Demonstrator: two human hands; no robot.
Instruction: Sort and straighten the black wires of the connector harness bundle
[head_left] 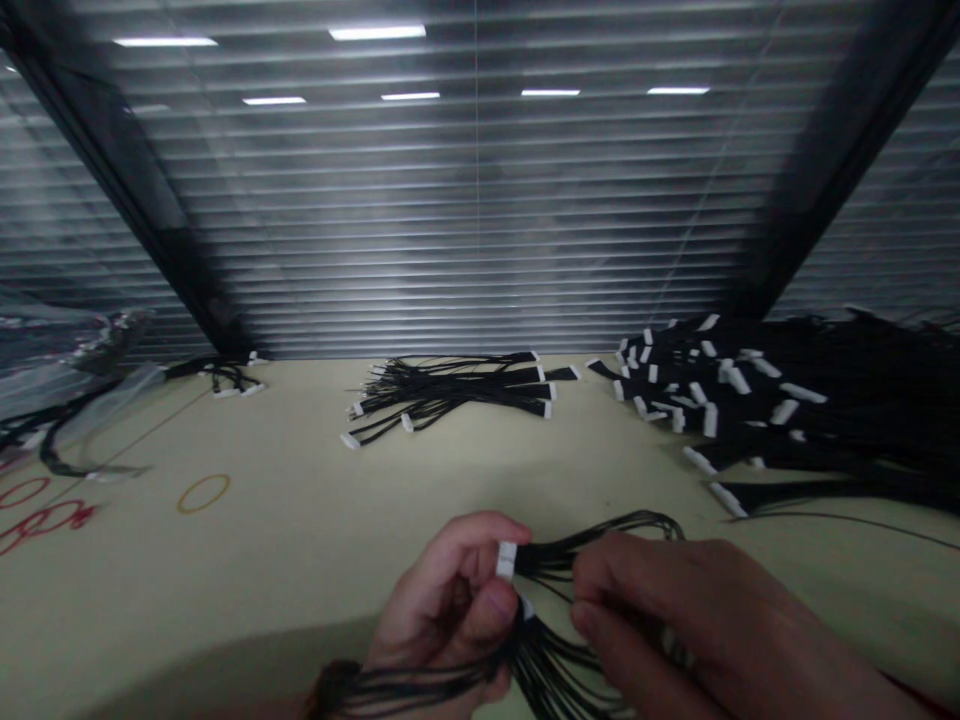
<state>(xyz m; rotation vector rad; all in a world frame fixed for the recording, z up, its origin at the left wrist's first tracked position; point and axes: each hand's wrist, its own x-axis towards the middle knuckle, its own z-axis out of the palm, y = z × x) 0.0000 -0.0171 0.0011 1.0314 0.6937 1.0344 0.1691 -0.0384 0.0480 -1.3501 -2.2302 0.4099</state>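
Note:
My left hand [450,585] is closed around a wire harness, with a white connector [506,560] between its thumb and fingers. Black wires [551,558] run from this connector to the right and loop back near my right hand. A second white connector, partly hidden, sits just below the left thumb, and a bundle of black wires [544,670] fans out from it toward the bottom edge. My right hand [690,610] is pinched, thumb against forefinger, on a thin black wire close to the connector. The rest of its fingers are hidden behind the hand.
A small group of black cables [465,385] with white connectors lies at the table's back. To the right is a large heap of similar cables [825,400]. At left are a yellow rubber band [203,494], red bands [45,520] and plastic bags [105,400]. Blinds [480,200] stand behind.

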